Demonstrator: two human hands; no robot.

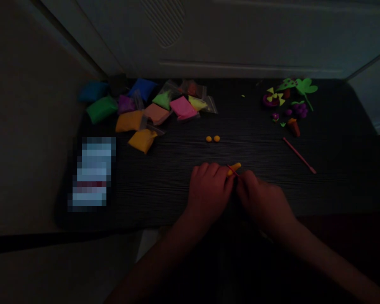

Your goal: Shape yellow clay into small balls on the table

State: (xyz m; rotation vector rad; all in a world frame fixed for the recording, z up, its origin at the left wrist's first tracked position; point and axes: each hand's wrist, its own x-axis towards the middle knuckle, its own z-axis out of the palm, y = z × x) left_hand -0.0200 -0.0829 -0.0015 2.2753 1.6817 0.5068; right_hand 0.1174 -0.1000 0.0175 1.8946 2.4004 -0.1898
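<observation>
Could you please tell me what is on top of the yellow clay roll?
A thin pink stick, held in the right hand, crosses over the yellow clay roll; the stick's gripped end and the roll's underside are hidden.

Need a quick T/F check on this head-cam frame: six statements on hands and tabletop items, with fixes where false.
1. The right hand holds a thin tool across the yellow roll. True.
2. Three small balls lie beyond the roll. False: there are two yellow balls.
3. A pink stick lies loose on the table. True.
4. The pink stick lies left of the yellow balls. False: it lies to their right.
5. The purple cluster lies right of the coloured packets. True.
6. One hand holds a packet. False: the packets lie on the table, and the left hand is beside the roll.
</observation>
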